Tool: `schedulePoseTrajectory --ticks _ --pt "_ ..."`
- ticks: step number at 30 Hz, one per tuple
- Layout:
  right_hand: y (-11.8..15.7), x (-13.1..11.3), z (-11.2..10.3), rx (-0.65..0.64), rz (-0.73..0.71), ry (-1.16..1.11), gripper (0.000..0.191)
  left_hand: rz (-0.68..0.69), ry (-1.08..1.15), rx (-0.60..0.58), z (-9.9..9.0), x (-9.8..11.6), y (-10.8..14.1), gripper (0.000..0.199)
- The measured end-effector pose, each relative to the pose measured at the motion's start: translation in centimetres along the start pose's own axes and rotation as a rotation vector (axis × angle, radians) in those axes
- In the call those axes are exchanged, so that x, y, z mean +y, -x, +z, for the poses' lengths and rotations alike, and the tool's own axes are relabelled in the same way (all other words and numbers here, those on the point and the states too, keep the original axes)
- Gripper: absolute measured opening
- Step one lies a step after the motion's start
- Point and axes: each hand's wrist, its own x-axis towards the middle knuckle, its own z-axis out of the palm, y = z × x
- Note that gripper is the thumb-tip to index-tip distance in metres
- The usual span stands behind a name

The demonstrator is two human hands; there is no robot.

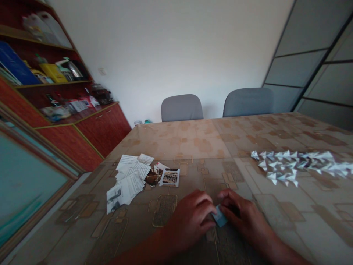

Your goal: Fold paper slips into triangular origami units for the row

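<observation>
Between my two hands, near the front of the table, is a small light-blue piece of folded paper. My left hand has its fingers curled at the paper's left side. On the other side, my right hand pinches the paper's upper right edge between thumb and fingers. Parts of the paper are hidden under the fingertips. A loose pile of printed paper pieces lies to the left, with a small photo print at its right end. Off to the right stand rows of small folded paper shapes with pointed tips.
A patterned cloth covers the table. Beyond its far edge are two grey chairs, a left one and a right one. A reddish wooden cabinet with filled shelves stands at the left, and panelled sliding doors at the right.
</observation>
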Motion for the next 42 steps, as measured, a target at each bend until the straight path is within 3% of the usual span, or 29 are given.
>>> schedulePoseTrajectory --ticks 5,13,19,26,33,42 --pt "-0.2 -0.3 0.0 0.054 -0.1 0.171 0.009 0.191 -0.288 0.03 1.2 -0.1 0.0 0.013" --pt "-0.3 0.3 -0.7 0.012 -0.212 0.355 0.015 0.278 -0.442 0.017 1.5 -0.1 0.0 0.02" --pt "0.0 0.1 -2.0 -0.149 -0.309 0.416 0.015 0.233 -0.423 0.03 1.8 0.2 0.1 0.017" --pt "0.4 -0.7 -2.3 -0.201 -0.278 0.493 0.018 0.211 -0.382 0.038 2.3 0.0 0.0 0.021" --pt "0.4 -0.8 -2.1 -0.167 -0.259 0.517 0.017 0.15 -0.351 0.06 2.7 0.4 0.0 0.015" --pt "0.5 -0.2 -2.1 -0.133 -0.27 0.495 0.017 -0.08 -0.184 0.058 2.2 1.8 -0.3 0.009"
